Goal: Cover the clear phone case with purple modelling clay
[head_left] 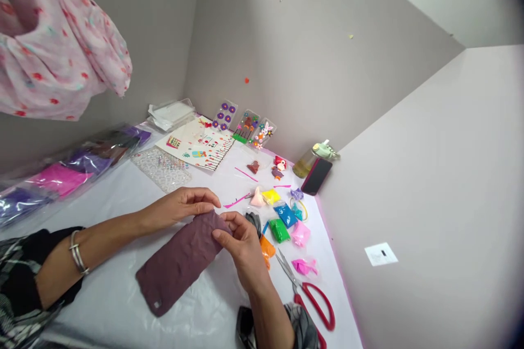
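Observation:
A flat, oblong slab (pixel 182 262) with a dull purple-brown, lumpy, clay-like surface lies tilted over the white table cover. A small pale square mark shows near its lower corner. My left hand (pixel 190 207) is closed at the slab's upper edge, thumb and fingertips pressed on the corner. At the upper right corner, my right hand (pixel 241 245) pinches the edge between thumb and fingers. What the slab is underneath cannot be seen.
Red-handled scissors (pixel 305 289) lie right of my right hand, near several small coloured clay packets (pixel 279 230). Farther back are a spiral notebook (pixel 200 144), a bottle (pixel 305 163) and a phone (pixel 316 176). Bagged clay (pixel 61 179) lies left; a pink patterned cloth (pixel 61 49) hangs above.

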The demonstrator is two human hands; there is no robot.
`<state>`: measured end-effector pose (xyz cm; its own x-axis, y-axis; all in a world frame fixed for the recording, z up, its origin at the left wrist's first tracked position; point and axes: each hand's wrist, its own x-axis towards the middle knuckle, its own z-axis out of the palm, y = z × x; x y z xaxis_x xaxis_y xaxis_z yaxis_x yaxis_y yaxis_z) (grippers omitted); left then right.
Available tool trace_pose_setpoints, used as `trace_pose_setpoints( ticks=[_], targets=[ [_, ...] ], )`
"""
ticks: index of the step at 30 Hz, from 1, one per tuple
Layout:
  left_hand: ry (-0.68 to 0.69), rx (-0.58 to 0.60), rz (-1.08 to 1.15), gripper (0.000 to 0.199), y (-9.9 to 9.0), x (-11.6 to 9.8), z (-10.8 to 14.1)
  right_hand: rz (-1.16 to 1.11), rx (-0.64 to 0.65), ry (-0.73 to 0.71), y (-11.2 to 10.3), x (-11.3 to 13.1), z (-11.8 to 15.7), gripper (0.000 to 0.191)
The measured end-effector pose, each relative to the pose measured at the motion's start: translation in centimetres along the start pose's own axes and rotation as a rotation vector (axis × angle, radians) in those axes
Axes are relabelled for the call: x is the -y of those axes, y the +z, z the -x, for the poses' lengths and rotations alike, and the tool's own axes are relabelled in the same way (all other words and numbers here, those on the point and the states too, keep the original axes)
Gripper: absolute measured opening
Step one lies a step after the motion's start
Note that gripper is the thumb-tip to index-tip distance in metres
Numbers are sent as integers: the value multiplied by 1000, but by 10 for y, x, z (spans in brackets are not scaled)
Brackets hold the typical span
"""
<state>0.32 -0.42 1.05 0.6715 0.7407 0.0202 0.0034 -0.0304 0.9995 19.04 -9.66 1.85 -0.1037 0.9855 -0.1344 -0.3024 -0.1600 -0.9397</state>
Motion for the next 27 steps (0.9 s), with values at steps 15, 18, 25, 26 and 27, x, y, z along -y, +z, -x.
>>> trace_pose_setpoints(
  ticks=[15,18,25,26,27],
  targets=[
    [51,-226,3,14,-9,-14,-28,298,-239,-188,-4,20,-42,29],
    [30,-238,10,16,-14,-5,-35,288,-304,-222,-6,11,-56,28],
    [-83,-222,43,14,-24,26,-37,191,-338,-124,-12,-15,-73,26],
    [-112,-223,85,17,-23,31,-36,172,-345,-119,-12,-18,-74,28],
    [-138,-215,136,24,-22,36,-35,148,-355,-116,-12,-20,-75,30]
  ],
)
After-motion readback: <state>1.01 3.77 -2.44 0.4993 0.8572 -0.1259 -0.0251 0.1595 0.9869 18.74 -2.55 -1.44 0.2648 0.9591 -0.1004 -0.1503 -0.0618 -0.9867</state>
